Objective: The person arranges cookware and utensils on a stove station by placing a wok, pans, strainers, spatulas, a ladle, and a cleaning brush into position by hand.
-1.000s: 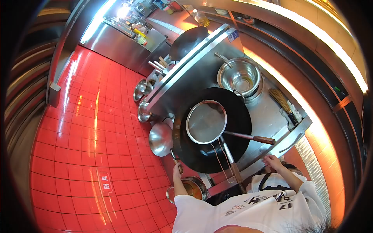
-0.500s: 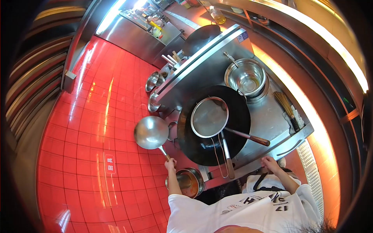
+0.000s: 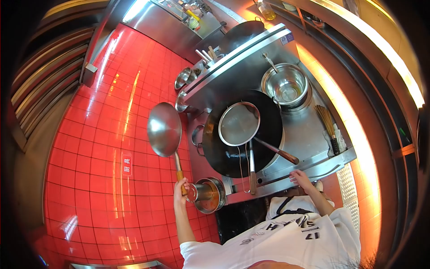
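Note:
My left hand [image 3: 182, 186] is wrapped round the wooden handle of a large metal ladle [image 3: 165, 130], whose round bowl is up over the red tiled floor. My right hand [image 3: 299, 178] is in front of the stove edge with its fingers apart and nothing in it. Just beyond it is the wooden-ended handle of a round strainer [image 3: 239, 123], which rests across a black wok [image 3: 215, 152]. A second handle and a wire loop also stick out over the wok's near edge.
A metal pot [image 3: 285, 85] sits behind the wok. At the right lies a bamboo brush [image 3: 328, 126] on a cloth. Near my left hand is a pot of reddish liquid [image 3: 215, 201]. A steel splash wall [image 3: 242, 65] rises beyond the wok.
My left hand has moved left and lifted the ladle, whose bowl now tilts more on edge. My right hand has moved slightly up and left, its fingers more spread. The view has shifted.

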Available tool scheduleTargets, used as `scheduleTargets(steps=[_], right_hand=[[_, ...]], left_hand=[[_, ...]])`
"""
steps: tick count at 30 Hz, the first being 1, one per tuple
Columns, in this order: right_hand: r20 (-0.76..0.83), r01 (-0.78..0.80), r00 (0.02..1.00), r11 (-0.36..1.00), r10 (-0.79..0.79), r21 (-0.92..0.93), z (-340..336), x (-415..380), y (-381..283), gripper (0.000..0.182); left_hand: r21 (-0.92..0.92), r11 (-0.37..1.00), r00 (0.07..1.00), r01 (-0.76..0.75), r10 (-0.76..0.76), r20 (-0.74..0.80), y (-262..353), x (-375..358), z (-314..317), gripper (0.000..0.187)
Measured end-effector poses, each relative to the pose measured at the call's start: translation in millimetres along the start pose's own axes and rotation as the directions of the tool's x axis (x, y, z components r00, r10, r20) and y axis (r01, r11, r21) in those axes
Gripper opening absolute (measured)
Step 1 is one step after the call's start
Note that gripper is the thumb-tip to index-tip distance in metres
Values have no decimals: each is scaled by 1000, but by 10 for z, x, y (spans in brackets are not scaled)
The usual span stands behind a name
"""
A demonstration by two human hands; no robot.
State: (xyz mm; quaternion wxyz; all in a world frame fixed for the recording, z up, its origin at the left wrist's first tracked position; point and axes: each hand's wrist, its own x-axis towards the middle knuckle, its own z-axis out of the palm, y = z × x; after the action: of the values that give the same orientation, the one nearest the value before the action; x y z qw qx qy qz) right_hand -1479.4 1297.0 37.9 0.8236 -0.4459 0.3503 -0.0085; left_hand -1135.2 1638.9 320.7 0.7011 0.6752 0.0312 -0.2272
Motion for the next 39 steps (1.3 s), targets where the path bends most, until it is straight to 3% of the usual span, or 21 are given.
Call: scheduleTargets(steps=[2, 5, 9, 13, 20, 25, 39], right_hand=[[8, 17, 1000, 1000, -17, -6, -15, 16, -35, 29], [-9, 35, 999, 999, -35, 7, -33, -10, -72, 30], [-56, 66, 996, 997, -64, 29, -150, 42, -112, 30], [-91, 102, 991, 992, -95, 72, -179, 13, -159, 29], [-171, 129, 979, 987, -112, 92, -353, -4, 6, 29], [-219, 147, 969, 983, -119, 114, -360, -97, -123, 28], [-124, 155, 981, 987, -149, 39, -257, -16, -92, 33]], left_hand=[[-183, 962, 978, 204, -191, 85, -140, -276, 253, 16], [-287, 896, 936, 339, -291, 198, -457, -466, 501, 18], [-230, 879, 890, 419, -346, 298, -847, -430, 822, 15], [-109, 912, 895, 395, -356, 269, -1074, -274, 1064, 16], [314, 901, 923, 298, -356, 147, -1295, -143, 1201, 21], [303, 903, 916, 305, -365, 166, -1473, -56, 1319, 20], [256, 922, 903, 291, -353, 243, -1716, 251, 1309, 16]])
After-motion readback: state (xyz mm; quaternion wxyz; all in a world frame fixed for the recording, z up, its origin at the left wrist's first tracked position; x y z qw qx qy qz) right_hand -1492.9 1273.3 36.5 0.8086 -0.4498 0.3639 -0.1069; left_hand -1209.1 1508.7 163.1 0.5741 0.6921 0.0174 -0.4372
